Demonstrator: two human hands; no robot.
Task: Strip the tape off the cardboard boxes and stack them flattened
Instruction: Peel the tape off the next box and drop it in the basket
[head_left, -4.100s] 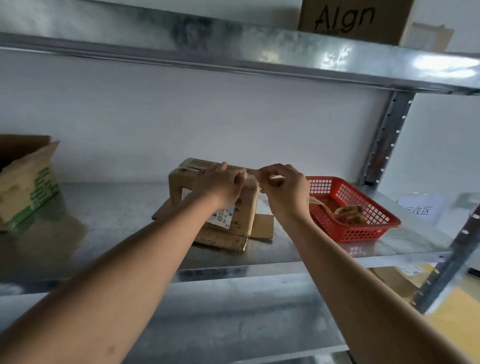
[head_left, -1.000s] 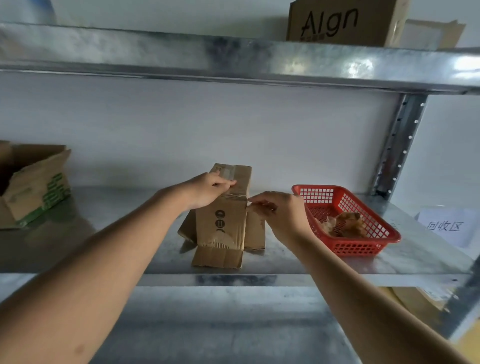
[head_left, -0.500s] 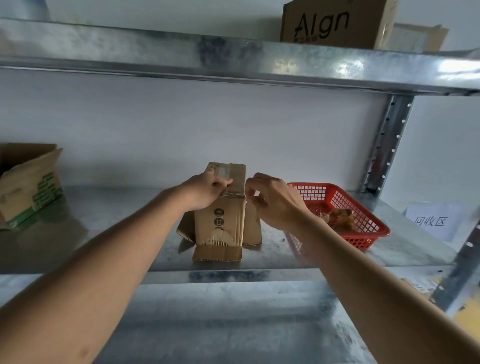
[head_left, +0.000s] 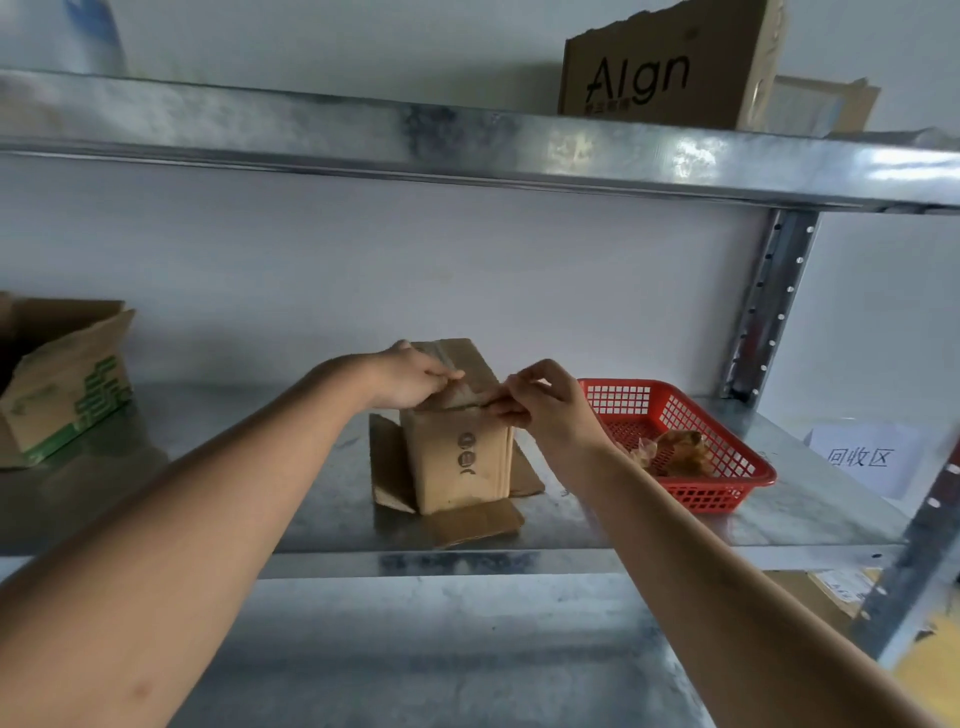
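Observation:
A small brown cardboard box (head_left: 460, 462) stands upright on the metal shelf (head_left: 597, 525), its bottom flaps splayed flat around it. My left hand (head_left: 410, 382) presses down on the box's top at its left side. My right hand (head_left: 545, 402) pinches a strip of clear tape (head_left: 470, 397) at the top right edge; the strip is partly lifted off the box top between my two hands.
A red plastic basket (head_left: 727, 486) with crumpled tape in it sits just right of the box. An open box with green print (head_left: 67, 384) stands at the far left. A paper label (head_left: 862, 457) lies at the right. A box marked "Algn" (head_left: 660, 73) sits on the shelf above.
The box was stood on end since four seconds ago. In the last second my right hand rose to the top edge and began lifting tape there; my left hand stayed on top.

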